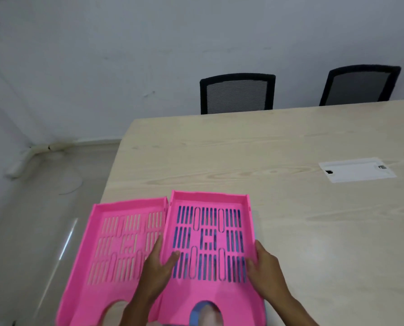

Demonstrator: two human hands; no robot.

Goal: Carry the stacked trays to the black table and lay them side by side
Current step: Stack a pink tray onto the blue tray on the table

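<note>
Two pink slotted trays lie at the near left corner of a light wooden table (266, 147). The left pink tray (116, 241) rests alone, with pale wood showing through its slots. The right pink tray (210, 238) sits on top of a blue tray, whose blue shows through the slots and along the right edge (256, 234). My left hand (157, 271) grips the right tray's left wall, thumb inside. My right hand (264, 271) grips its right wall. No black table is in view.
Two black mesh office chairs (237, 94) (359, 84) stand at the table's far side against a white wall. A white cable hatch (356, 169) is set into the tabletop at the right. Grey floor (31, 220) lies to the left, with white cable trunking (36, 149) in the corner.
</note>
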